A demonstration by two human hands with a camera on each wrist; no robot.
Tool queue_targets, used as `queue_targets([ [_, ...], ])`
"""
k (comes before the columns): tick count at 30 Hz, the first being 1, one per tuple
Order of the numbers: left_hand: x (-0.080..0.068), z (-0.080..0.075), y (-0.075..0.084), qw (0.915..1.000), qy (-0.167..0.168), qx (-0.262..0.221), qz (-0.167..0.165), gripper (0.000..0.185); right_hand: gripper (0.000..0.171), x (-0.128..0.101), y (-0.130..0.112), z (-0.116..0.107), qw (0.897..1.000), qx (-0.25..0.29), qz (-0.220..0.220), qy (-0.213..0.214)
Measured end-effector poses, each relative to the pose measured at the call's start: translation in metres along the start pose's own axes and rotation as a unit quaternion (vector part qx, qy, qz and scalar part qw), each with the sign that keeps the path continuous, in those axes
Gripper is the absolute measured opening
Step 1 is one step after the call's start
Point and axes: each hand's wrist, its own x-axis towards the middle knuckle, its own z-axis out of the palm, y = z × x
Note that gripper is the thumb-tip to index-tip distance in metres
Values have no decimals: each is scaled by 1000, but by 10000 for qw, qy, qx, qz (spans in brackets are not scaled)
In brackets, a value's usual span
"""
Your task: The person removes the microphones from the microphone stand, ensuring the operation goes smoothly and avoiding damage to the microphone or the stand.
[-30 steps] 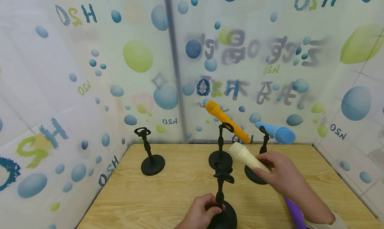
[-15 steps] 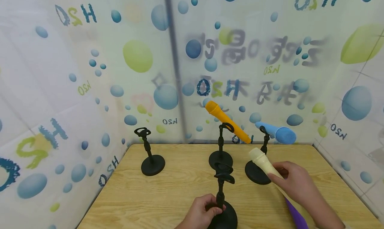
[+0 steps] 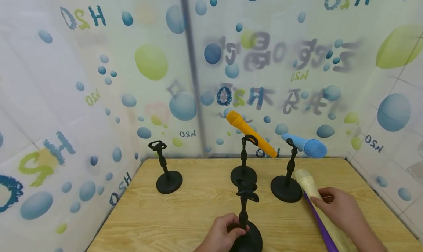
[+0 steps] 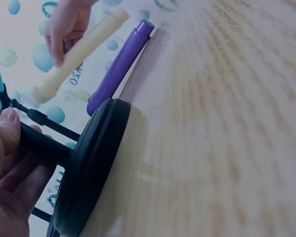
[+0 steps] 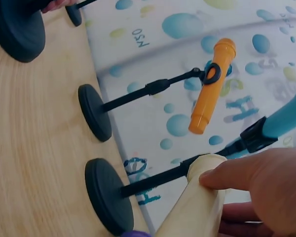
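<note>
Curling round the stand (image 3: pixel 243 222) — left hand (image 3: pixel 221 235); right hand (image 3: pixel 340 210) grips cream microphone (image 3: pixel 305 182).

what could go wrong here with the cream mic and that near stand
The right hand holds the cream mic close beside the blue mic's stand; a swing could knock that stand over. The purple mic lies right under the cream one and might get nudged and roll. The left hand grips the near stand low on its post, so pushing a mic into the empty clip might tip it.
</note>
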Motion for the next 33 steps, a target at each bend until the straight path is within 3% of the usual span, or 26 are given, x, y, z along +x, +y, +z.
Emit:
queue_targets([
  [12, -2, 2, -3, 10000, -19, -44, -84, 6, 69, 0, 42, 2, 9987, -92, 495, 77],
  [20, -2, 1, 2, 9998, -21, -23, -186, 5, 63, -2, 62, 8, 9982, -118, 493, 329],
  [33, 1, 3, 0, 9999, 55, -121, -21, 6, 62, 4, 83, 13, 9977, -135, 663, 100],
])
